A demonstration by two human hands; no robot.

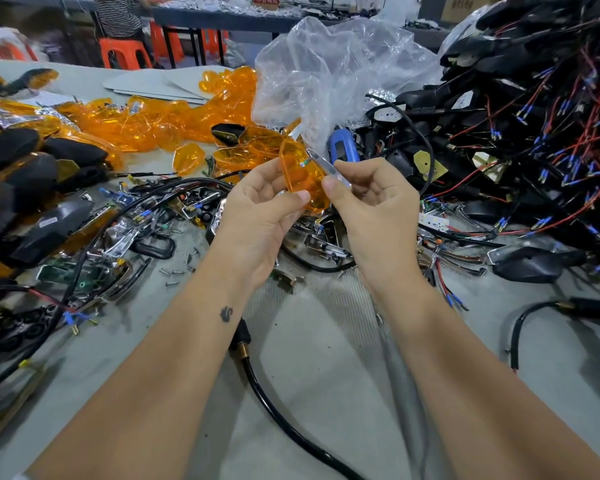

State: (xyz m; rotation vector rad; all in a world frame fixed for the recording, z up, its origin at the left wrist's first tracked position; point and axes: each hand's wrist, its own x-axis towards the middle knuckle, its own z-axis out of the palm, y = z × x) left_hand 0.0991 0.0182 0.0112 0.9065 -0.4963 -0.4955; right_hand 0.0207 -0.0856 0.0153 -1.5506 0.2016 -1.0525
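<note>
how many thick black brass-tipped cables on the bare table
2: middle cable runs from under the left forearm, right cable lies at far right; wire pile may hide more.

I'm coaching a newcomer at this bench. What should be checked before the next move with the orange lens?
1. Left hand grips the orange lens: ok.
2. Right hand pinches the shiny strip: ok.
3. Strip fully seated in the lens: cannot tell.
4. Blue tool lies just behind the hands: ok.
5. A hand free to pick it up: not ok.
</note>
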